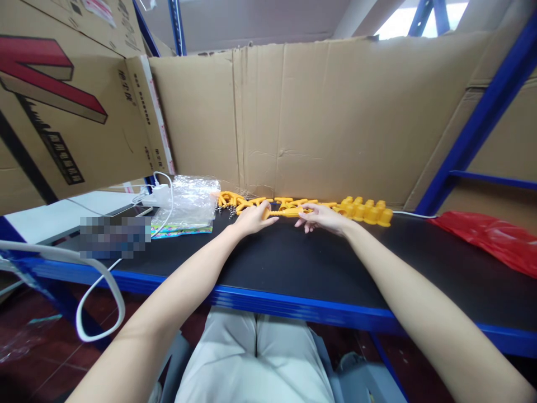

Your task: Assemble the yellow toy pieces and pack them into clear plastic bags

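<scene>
My left hand [250, 220] is closed at the back of the black shelf, thumb and fingers round the left end of a yellow plastic part with a ribbed shaft [277, 213]. At the part's thicker right end, my right hand [327, 219] has its index finger and thumb on it, with the other fingers loosely curled below. Yellow plastic pieces [229, 198] lie in a row behind and left of my hands, with small metal coil springs [231, 211] in front of them. Yellow cup-shaped pieces [369, 212] stand grouped just right of my right hand.
A cardboard panel [335, 123] rises behind the black shelf top [289, 263]. Clear plastic bags [188, 198] and a white cable [170, 193] lie to the left, below a large carton [75, 84]. A red plastic bag [482, 235] rests at right. The blue front rail [302, 308] crosses above my lap.
</scene>
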The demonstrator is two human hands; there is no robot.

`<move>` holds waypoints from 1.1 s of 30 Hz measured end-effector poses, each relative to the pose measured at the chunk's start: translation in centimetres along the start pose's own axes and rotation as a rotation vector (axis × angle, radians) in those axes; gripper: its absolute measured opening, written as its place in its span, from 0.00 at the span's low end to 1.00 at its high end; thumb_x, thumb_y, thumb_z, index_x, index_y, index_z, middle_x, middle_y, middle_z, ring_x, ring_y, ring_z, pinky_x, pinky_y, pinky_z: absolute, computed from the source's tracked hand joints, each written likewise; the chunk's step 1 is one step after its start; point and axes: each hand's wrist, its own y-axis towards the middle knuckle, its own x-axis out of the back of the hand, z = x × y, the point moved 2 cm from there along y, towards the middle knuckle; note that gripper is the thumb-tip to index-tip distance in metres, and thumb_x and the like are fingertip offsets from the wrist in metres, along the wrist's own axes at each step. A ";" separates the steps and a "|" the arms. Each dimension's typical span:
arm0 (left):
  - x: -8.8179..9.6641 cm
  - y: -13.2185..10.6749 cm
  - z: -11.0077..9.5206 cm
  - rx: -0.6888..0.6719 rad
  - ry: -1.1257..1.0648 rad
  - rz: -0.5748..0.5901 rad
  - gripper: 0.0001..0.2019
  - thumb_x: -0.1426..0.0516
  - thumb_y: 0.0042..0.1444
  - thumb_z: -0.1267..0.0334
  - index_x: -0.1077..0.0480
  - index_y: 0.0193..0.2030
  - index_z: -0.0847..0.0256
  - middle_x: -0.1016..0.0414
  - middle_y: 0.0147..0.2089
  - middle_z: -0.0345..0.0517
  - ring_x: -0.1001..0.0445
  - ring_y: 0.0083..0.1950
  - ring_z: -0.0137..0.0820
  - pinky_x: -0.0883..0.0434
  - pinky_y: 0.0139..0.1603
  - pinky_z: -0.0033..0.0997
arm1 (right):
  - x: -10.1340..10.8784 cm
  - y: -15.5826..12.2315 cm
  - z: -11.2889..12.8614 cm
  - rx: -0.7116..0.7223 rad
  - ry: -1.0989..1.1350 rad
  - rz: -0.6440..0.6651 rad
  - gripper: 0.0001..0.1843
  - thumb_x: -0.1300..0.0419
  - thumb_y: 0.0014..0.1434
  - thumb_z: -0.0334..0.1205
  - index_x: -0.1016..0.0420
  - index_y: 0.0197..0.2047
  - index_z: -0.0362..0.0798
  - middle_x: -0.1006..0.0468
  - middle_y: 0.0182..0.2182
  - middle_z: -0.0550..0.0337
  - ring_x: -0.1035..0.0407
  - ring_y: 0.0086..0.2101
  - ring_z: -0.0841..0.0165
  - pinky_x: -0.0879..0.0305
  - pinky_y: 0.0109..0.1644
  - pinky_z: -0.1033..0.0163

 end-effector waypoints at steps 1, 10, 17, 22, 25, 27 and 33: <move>0.0 0.0 0.0 0.000 -0.002 0.000 0.21 0.51 0.52 0.44 0.40 0.44 0.58 0.30 0.30 0.43 0.30 0.32 0.35 0.37 0.33 0.31 | 0.0 0.1 -0.1 0.003 0.000 -0.002 0.22 0.42 0.54 0.43 0.40 0.49 0.44 0.23 0.32 0.52 0.32 0.21 0.74 0.36 0.25 0.70; -0.1 0.0 0.1 -0.002 0.037 0.000 0.22 0.52 0.52 0.43 0.40 0.45 0.58 0.31 0.31 0.43 0.30 0.33 0.35 0.37 0.33 0.31 | 0.4 0.4 -0.7 0.017 0.007 -0.030 0.21 0.42 0.53 0.48 0.35 0.45 0.42 0.23 0.31 0.51 0.31 0.22 0.74 0.35 0.25 0.69; 0.4 -0.2 -0.5 0.019 -0.065 -0.002 0.28 0.52 0.51 0.41 0.44 0.52 0.58 0.30 0.34 0.46 0.30 0.35 0.36 0.35 0.36 0.34 | 0.4 0.6 -0.5 0.000 0.182 -0.057 0.15 0.43 0.55 0.44 0.31 0.42 0.43 0.25 0.39 0.49 0.29 0.28 0.72 0.31 0.31 0.67; 0.4 -0.1 -0.4 0.041 -0.261 -0.011 0.33 0.55 0.54 0.44 0.61 0.62 0.56 0.31 0.42 0.49 0.29 0.35 0.32 0.34 0.40 0.36 | 3.8 0.4 -0.4 0.107 0.338 -0.355 0.10 0.44 0.55 0.41 0.33 0.39 0.46 0.25 0.39 0.52 0.28 0.33 0.69 0.30 0.38 0.62; 0.0 0.0 0.2 0.033 -0.268 0.014 0.31 0.54 0.55 0.46 0.57 0.62 0.57 0.31 0.42 0.49 0.30 0.36 0.32 0.34 0.41 0.36 | 7.0 0.2 -1.5 0.223 0.273 -0.670 0.12 0.43 0.52 0.40 0.37 0.40 0.49 0.27 0.42 0.55 0.30 0.39 0.67 0.32 0.42 0.59; -0.3 0.1 0.5 0.026 -0.254 0.023 0.29 0.54 0.55 0.47 0.53 0.60 0.58 0.30 0.41 0.48 0.30 0.37 0.32 0.34 0.41 0.35 | 8.7 0.0 -2.5 0.287 0.096 -0.889 0.18 0.41 0.48 0.40 0.39 0.43 0.48 0.29 0.43 0.53 0.31 0.41 0.66 0.33 0.44 0.58; -0.8 0.1 0.7 0.001 -0.236 0.071 0.25 0.53 0.55 0.52 0.48 0.58 0.60 0.30 0.38 0.45 0.30 0.36 0.31 0.34 0.39 0.32 | 9.6 -0.3 -5.3 0.323 -0.692 -0.906 0.19 0.45 0.48 0.38 0.36 0.46 0.47 0.30 0.44 0.51 0.34 0.44 0.60 0.38 0.48 0.51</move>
